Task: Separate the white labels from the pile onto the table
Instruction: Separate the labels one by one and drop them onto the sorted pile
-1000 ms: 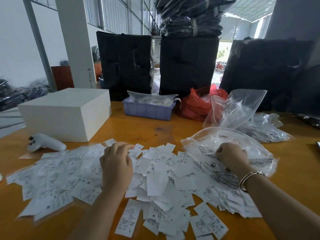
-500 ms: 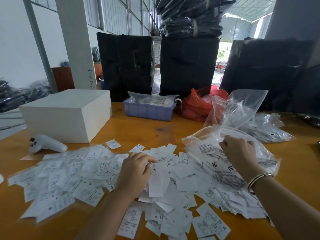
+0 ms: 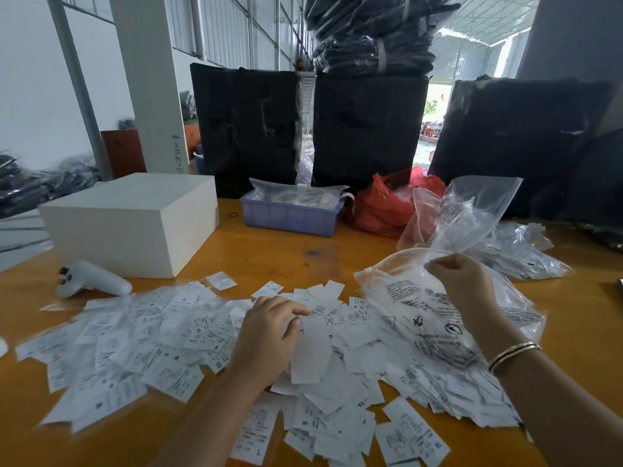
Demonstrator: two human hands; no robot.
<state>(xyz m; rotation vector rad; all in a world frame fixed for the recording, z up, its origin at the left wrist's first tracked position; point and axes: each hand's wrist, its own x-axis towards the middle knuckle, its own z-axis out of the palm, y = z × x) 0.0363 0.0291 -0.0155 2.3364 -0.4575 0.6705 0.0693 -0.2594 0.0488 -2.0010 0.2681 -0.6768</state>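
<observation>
A person is leaning over an orange table (image 3: 269,251) that is carrying a wide spread of white labels (image 3: 141,348) — small printed slips lying loose and overlapping from the left edge across to the middle, with a thicker heap in front of the person. The left hand (image 3: 266,335) is resting on that heap near the centre, fingers curled down over the slips; it seems to be gathering or pinching a label under the thumb, though the blur is making this hard to confirm. The right hand (image 3: 462,284) is pinching the upper edge of a clear plastic bag (image 3: 414,298) with black print, which is lying on the right part of the pile and partly covering the labels beneath it. A gold bangle (image 3: 512,353) is sitting on the right wrist. Behind the labels, a white box (image 3: 135,220) is standing at the left with a white controller (image 3: 92,281) just beside it, a lilac tray (image 3: 290,219) and a red bag (image 3: 384,207) are sitting further back — and more clear bags (image 3: 515,251) are lying at the right
</observation>
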